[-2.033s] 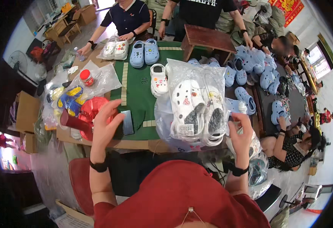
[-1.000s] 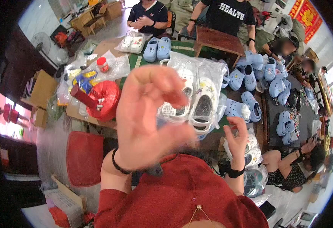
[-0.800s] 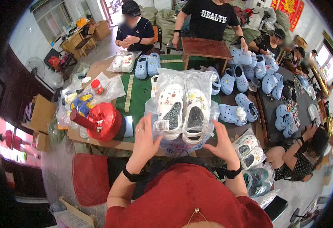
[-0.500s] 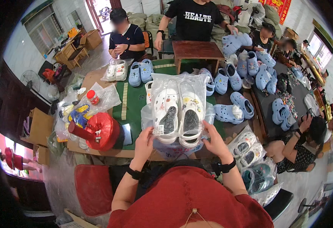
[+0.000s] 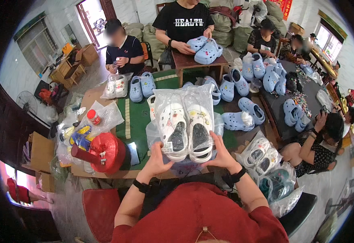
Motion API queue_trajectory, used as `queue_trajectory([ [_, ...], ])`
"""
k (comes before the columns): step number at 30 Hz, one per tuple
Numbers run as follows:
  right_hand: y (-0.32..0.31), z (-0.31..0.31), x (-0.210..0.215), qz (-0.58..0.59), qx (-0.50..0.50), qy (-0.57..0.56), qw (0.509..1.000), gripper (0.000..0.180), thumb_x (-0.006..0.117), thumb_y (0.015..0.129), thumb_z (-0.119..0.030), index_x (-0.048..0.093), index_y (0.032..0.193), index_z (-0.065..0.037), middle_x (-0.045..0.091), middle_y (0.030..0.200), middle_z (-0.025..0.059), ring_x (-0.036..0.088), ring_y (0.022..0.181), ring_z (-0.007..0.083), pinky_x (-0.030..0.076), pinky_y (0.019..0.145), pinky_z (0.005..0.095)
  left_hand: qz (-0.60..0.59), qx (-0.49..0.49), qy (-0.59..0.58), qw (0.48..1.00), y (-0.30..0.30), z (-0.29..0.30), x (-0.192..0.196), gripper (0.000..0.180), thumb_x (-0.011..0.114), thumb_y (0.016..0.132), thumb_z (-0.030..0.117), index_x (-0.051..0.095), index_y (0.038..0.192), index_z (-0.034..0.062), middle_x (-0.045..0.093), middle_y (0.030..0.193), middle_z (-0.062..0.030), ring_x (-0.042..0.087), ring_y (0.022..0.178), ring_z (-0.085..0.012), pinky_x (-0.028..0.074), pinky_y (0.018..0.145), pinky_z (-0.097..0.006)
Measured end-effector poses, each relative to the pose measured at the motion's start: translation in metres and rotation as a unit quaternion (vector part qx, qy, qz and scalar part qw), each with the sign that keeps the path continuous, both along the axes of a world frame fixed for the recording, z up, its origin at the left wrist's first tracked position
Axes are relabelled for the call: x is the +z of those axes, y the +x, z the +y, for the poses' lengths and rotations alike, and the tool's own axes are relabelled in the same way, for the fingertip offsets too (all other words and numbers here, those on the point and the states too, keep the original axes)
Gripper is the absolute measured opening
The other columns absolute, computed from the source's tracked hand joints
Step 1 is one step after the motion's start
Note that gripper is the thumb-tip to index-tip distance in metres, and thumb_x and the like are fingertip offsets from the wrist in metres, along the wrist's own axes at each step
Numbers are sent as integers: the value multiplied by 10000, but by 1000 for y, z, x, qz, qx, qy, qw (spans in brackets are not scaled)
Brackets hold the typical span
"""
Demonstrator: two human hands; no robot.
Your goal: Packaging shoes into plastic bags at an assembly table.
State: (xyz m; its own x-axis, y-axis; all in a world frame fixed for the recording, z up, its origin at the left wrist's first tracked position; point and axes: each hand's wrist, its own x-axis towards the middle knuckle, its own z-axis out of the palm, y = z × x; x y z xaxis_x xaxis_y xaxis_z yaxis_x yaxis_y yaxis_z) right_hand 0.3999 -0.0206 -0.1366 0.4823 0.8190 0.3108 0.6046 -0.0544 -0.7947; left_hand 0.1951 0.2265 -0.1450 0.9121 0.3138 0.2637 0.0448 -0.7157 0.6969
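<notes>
Between my two hands is a pair of white clogs [image 5: 199, 139] with small decorative charms, inside a clear plastic bag [image 5: 177, 97], heels toward me. My left hand [image 5: 157, 160] grips the bag's near left side, beside a small white label. On the near right side, my right hand [image 5: 221, 154] holds it with the thumb low by the heel. Under and behind the bag are more clear plastic and part of another white clog [image 5: 151, 106]. Left of my hands a phone [image 5: 133, 154] lies beside a red round container [image 5: 111, 148] with a thick handle-like part.
Light-blue clogs [image 5: 237, 121] stand across the table's right side. Bagged white clogs [image 5: 262, 156] and bagged teal clogs [image 5: 276, 182] sit by my right arm. Across the table, a person in black holds blue clogs [image 5: 206, 50] on a small wooden table [image 5: 181, 67]. A red-capped jar [image 5: 93, 117] stands left.
My hands still hold the bagged clogs, with the thumbs now lower by the heels. The person across has brought blue clogs from the right onto the small wooden table.
</notes>
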Motion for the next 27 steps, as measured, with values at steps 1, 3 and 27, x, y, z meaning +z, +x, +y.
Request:
queue_trajectory([
  [1,4,1,6,22,12,-14,1000,1307,957,514,-385,202,1512,-11,375,1368,219,411,1271,378,348,1079,419,24,5,0,1000,0,2,7,795,826,688,240,350,1255,-49,434,1178,-231,454,1112,-357,383,989,-436],
  [3,14,4,18,55,15,-19,998,1321,981,452,-375,256,1503,-33,440,1304,172,452,1235,316,384,1039,389,37,21,-68,997,4,5,24,806,833,685,253,357,1260,-49,457,1191,-229,485,1106,-336,412,960,-424],
  [27,-28,-37,59,-28,-92,-69,993,591,778,732,-143,558,1276,-76,568,1096,116,555,1026,300,459,894,376,194,72,-134,969,-45,-13,76,720,653,715,-60,432,1389,65,525,1206,-138,584,952,-285,488,800,-377],
])
